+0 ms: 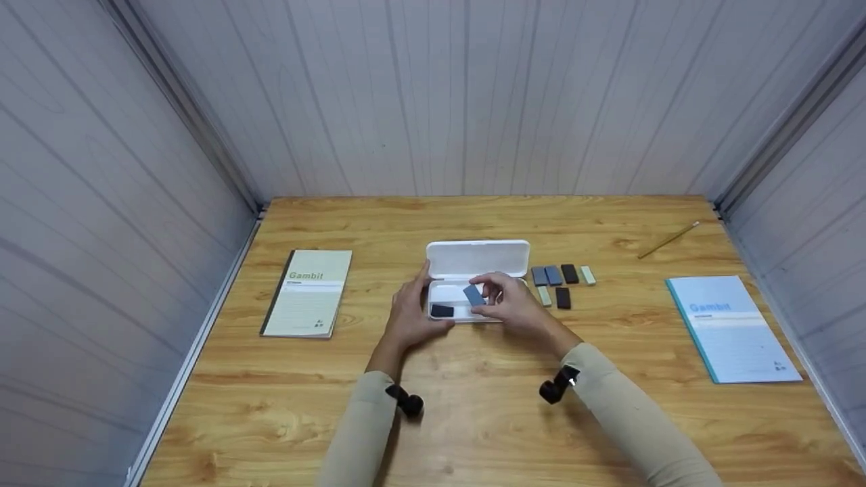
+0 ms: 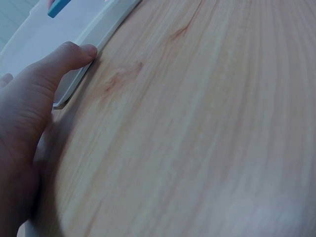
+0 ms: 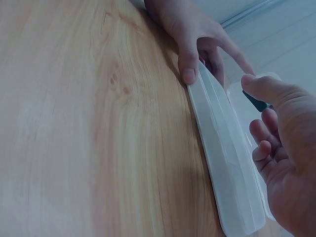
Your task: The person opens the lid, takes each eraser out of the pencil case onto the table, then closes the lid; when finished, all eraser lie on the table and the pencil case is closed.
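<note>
The right hand (image 1: 517, 304) pinches a small blue block (image 1: 474, 295) between its thumb and first finger. The other fingers curl loosely under it. The block hangs tilted just over the open white case (image 1: 473, 260), above the bottom half. It is not lying in the case.

The left hand (image 1: 410, 312) is on the other side of the block. Its thumb (image 2: 74, 53) presses flat against the near edge of the case, and its fingers reach round the left end. The fingers are mostly straight, and this hand lifts nothing.

A black block (image 1: 442, 310) lies inside the case, between the two hands and just below the blue one.

Past the right hand, more blocks (image 1: 561, 284) sit in two short rows on the wooden table (image 1: 473, 419), close to the case.
</note>
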A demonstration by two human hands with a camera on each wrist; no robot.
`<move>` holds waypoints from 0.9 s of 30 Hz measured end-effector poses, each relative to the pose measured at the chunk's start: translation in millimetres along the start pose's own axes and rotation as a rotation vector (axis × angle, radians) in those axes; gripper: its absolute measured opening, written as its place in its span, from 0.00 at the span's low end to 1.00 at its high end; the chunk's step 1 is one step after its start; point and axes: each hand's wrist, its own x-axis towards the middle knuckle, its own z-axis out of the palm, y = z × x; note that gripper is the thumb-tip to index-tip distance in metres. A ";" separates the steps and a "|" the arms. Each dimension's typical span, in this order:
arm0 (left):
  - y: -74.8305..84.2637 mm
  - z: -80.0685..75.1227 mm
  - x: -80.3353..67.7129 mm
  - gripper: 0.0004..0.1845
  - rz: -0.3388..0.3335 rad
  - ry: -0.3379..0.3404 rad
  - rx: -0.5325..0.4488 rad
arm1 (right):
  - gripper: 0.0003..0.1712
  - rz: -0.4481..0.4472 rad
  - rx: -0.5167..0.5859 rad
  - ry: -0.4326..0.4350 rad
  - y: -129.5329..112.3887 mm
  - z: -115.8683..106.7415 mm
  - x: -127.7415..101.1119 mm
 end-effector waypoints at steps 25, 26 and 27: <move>-2.5 0.2 0.6 0.72 0.010 -0.003 0.016 | 0.29 0.036 -0.066 0.119 32.0 -64.3 -40.9; -2.4 0.1 0.6 0.72 0.012 -0.003 0.015 | 0.29 0.044 -0.066 0.125 33.8 -67.4 -43.1; -2.5 0.0 0.6 0.72 0.013 -0.002 0.015 | 0.29 0.053 -0.069 0.132 35.6 -70.6 -45.3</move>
